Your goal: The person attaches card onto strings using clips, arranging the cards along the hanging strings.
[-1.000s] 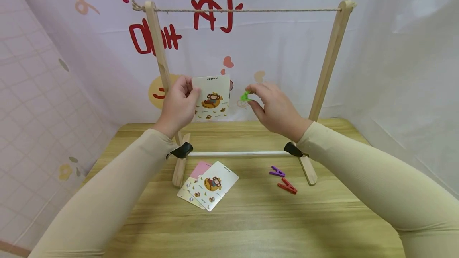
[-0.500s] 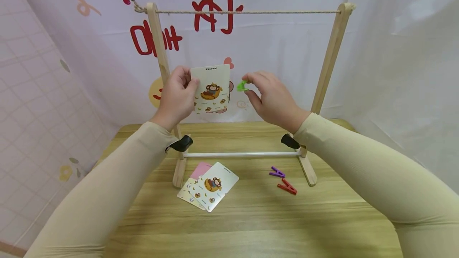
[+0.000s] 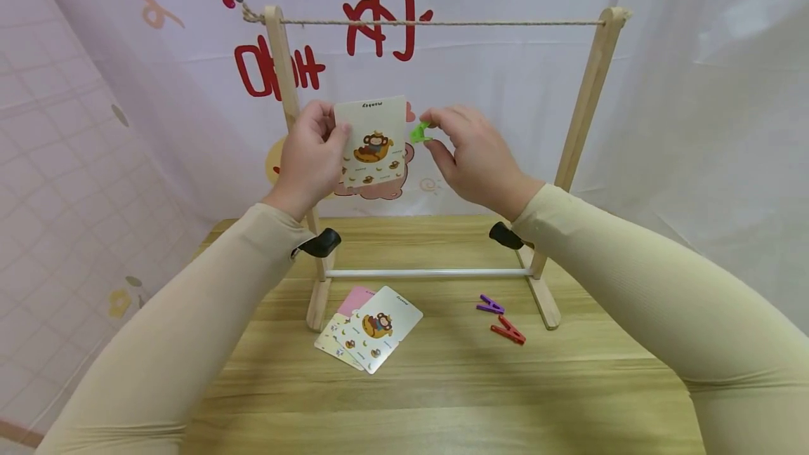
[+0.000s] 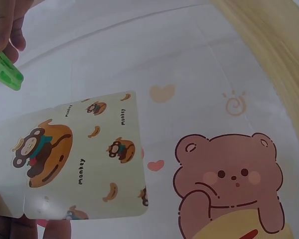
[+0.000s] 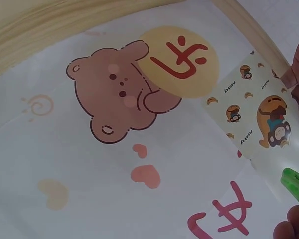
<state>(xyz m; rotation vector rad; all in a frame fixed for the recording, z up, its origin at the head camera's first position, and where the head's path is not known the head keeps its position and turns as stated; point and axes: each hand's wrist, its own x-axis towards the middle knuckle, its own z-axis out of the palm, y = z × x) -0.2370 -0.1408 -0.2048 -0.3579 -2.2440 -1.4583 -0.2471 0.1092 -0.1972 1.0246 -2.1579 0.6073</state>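
My left hand (image 3: 311,156) pinches a white monkey card (image 3: 371,142) by its left edge, holding it upright in front of the rack's left post. To the card's right, my right hand (image 3: 474,149) pinches a green clothespin (image 3: 420,133) between thumb and forefinger. The clothespin points at the card, with a small gap between them in the head view. Overhead, a twine line (image 3: 455,22) runs between two wooden posts, above both hands. In the left wrist view the green clothespin (image 4: 7,70) shows past the card (image 4: 84,159).
On the wooden table (image 3: 442,392) lie several overlapping cards (image 3: 379,328), a monkey card on top. A purple clothespin (image 3: 490,304) and a red clothespin (image 3: 508,330) lie at the right. The rack's white crossbar (image 3: 430,273) joins its feet. A printed white cloth (image 3: 505,90) hangs behind.
Both hands have risen toward the twine, carrying the card and the green clothespin. The right hand has also come slightly left, nearer the card. The cards and clothespins on the table stay put.
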